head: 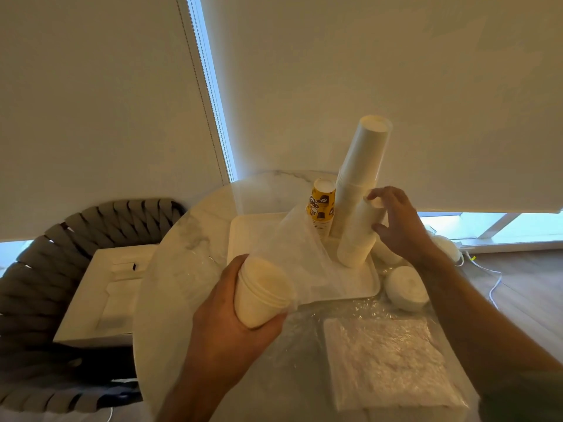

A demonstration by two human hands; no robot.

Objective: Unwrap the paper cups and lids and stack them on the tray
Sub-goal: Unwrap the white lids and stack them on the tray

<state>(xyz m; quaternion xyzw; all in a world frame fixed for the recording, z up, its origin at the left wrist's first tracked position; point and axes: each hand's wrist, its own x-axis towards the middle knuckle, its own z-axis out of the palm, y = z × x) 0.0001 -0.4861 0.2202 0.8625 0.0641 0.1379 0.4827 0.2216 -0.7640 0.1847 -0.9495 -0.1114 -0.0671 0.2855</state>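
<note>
Cups already crowd the white tray (240, 239) on the tabletop (182, 239): a tall white stack (362, 166), a yellow printed stack (321, 208) and a shorter leaning stack (359, 236), which the right hand (396, 220) steadies with curled fingers. The left hand (225, 315) grips a small nested cup bundle (262, 293) trailing clear plastic wrap (301, 254) just in front of the tray. By my judgement the task is past halfway, with this bundle and the lids (405, 287) beside the tray still to stack.

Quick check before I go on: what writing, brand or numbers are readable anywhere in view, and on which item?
Yellow printed cups: dark lettering and small pictures on the side, too blurred and partly hidden to read.
Tall white cup stack: no print seen.
White cups in the left hand: no print seen.
Wrapped flat pack: nothing legible through the plastic.
White tray: no markings.
</note>
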